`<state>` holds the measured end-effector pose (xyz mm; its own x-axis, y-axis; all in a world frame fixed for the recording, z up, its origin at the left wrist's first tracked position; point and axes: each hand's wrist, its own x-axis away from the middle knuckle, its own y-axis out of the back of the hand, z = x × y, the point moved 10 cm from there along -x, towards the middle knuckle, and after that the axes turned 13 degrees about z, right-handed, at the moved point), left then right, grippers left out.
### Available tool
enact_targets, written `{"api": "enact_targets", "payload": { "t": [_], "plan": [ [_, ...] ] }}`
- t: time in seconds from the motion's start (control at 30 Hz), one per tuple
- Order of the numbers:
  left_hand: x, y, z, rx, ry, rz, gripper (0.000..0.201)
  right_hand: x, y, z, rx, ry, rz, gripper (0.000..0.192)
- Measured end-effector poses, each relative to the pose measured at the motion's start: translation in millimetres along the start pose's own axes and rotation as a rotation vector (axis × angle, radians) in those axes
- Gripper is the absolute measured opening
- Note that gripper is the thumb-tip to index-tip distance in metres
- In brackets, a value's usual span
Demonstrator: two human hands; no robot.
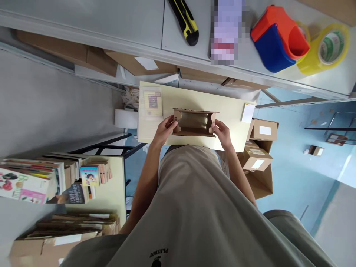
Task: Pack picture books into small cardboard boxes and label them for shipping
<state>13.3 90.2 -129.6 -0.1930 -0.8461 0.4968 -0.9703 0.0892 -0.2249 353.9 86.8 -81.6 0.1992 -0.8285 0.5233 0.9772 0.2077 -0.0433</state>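
An open cardboard box (191, 131) is held over the table (233, 128), a little right of the middle and close to the near edge. The left hand (164, 130) pinches its left end between thumb and fingers, and the right hand (222, 132) grips the right end the same way.

Near the table's far left corner lies a clear sleeve with a printed sheet (152, 104); a white pad (247, 112) sits along the right edge, toward the far corner. Beyond the far edge runs a gray shelf (83, 18) carrying a black-and-yellow cutter (185, 24), a red-and-blue tape dispenser (274, 40) and a yellow tape roll (328, 48). Cartons (257, 159) stand beside the right edge, and to the left rows of books (30, 181) fill a separate stand.

The person's shirt (194, 196) covers the middle of the near edge. A rectangle (226, 29) on the shelf is pixelated beyond recognition, and the sheet's print is too small to read. Whether the box's underside touches the table cannot be told.
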Motion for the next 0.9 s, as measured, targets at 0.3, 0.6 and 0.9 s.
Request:
{"api": "enact_targets", "payload": {
  "t": [0.3,0.6,0.9],
  "plan": [
    [-14.5,3.3,-5.9,-0.182,-0.047,-0.083,0.077,-30.7,18.2,-25.0,0.064,-0.043,-0.106,0.085],
    [13.3,9.1,-29.0,-0.329,-0.101,-0.017,0.041,3.1,25.9,2.1,0.189,0.126,-0.095,0.057],
    [35.5,-11.0,-36.3,-0.616,-0.084,0.268,0.055,31.8,10.7,14.8,0.559,0.175,0.152,0.057]
  ]
}}
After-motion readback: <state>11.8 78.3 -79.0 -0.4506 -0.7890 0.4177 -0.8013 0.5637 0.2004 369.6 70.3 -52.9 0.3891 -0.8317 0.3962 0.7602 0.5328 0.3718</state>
